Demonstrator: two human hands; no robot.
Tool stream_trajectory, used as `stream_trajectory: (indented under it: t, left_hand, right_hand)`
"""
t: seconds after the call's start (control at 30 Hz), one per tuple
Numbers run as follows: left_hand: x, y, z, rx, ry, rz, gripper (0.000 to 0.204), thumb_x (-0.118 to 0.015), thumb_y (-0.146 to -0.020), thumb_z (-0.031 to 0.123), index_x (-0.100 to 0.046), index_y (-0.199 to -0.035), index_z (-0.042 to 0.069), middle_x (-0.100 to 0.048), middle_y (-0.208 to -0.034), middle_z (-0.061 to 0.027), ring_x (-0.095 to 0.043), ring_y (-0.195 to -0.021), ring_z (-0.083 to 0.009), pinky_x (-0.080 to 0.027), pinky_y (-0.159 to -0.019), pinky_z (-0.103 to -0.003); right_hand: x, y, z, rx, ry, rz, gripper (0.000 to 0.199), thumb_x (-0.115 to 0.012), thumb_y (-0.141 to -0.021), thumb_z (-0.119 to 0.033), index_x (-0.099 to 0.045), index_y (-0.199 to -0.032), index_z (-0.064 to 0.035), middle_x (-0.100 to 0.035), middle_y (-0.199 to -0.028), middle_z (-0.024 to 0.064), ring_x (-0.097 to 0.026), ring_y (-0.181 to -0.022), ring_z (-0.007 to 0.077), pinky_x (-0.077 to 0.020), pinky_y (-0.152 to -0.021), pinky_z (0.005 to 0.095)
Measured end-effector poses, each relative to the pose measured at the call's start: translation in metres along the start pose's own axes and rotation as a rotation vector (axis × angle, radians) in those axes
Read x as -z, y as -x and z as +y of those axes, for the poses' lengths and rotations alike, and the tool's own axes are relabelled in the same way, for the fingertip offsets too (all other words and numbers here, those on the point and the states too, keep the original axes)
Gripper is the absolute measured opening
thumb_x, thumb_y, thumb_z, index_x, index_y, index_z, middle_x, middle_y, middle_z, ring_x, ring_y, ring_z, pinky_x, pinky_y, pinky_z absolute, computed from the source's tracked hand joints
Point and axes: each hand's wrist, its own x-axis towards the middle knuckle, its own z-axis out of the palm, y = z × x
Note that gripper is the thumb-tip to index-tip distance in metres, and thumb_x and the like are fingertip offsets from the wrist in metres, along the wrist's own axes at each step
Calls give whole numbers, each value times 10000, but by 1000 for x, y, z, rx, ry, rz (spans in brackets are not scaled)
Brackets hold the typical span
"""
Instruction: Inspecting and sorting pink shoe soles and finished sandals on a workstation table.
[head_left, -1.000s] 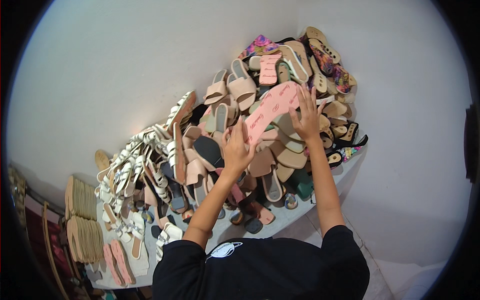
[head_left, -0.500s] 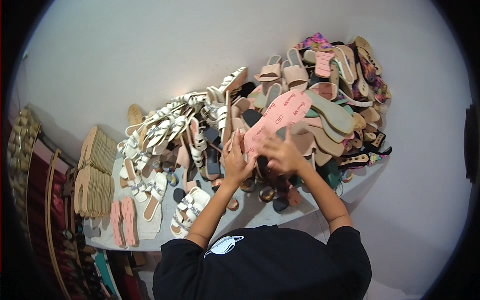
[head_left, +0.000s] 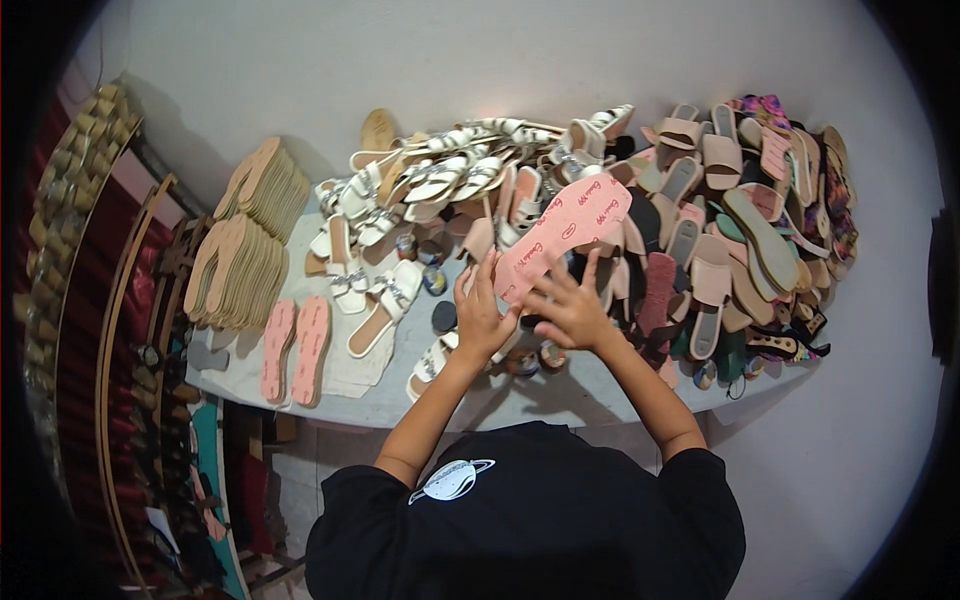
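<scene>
A pink printed insole (head_left: 568, 232) is raised in front of me, tilted with its far end up to the right. My left hand (head_left: 484, 318) grips its near end, with the thumb on one side and fingers on the other. My right hand (head_left: 572, 308) has its fingers spread at the insole's lower right edge; whether the fingertips touch it I cannot tell. Behind the insole lie white strappy sandals (head_left: 470, 172) in a heap. Two pink insole piles (head_left: 311, 350) lie side by side on the table at the left.
Tall stacks of tan soles (head_left: 235, 275) stand at the table's left end. Beige slides (head_left: 712, 270) and other footwear crowd the right side. Small round containers (head_left: 433, 280) sit among the sandals. A rack with heels (head_left: 75, 190) is at far left, and a wall rises behind.
The view has turned left, so the table's contents appear farther right. My right hand, smeared by motion before, now shows spread fingers. My left hand still grips the insole.
</scene>
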Motion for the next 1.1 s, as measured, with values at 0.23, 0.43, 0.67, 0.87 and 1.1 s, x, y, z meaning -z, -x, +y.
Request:
stream_trajectory:
  t: [0.23,0.43,0.67,0.87,1.1]
  left_hand:
    - [62,56,-54,207,5,-16,825,-714,-721,280,-257,-1343,-12,-517,-1227,-166,-501,-1146,-254,-156,-1036,-457]
    - [121,122,-100,339,-136,-15,802,-693,-742,267,-246,-1349,-7,-461,-1290,-164,-463,-1191,-263,-23,-1070,-534]
    - [182,187,-131,550,-196,38,821,-717,-725,257,-252,-1345,-16,-465,-1273,-184,-449,-1199,-296,-17,-1070,-556]
    - [225,226,-145,738,-267,144,822,-720,-711,218,-251,-1349,-2,-450,-1289,-179,-433,-1211,-298,-8,-1075,-553]
    - [257,253,-178,843,-303,234,790,-713,-717,215,-273,-1343,17,-448,-1286,-171,-414,-1225,-294,10,-1074,-560]
  right_hand:
    - [-25,-49,1,-107,-4,-27,685,-716,-650,-178,-466,-1281,-268,-320,-1415,51,-151,-1357,355,31,-1002,680]
    - [-67,-102,-15,10,-59,-240,830,-784,-584,-295,-409,-1324,-277,-311,-1423,44,-186,-1350,335,-28,-1025,664]
    - [-153,-183,-62,241,-241,-344,828,-780,-597,-314,-397,-1330,-275,-299,-1430,51,-173,-1355,335,-62,-1028,660]
    - [-205,-257,-119,383,-326,-557,883,-782,-568,-407,-374,-1343,-291,-323,-1417,55,-167,-1358,329,-58,-1058,618]
    - [-260,-310,-170,560,-377,-637,833,-759,-620,-380,-365,-1345,-266,-306,-1419,51,-177,-1350,346,-46,-1053,626]
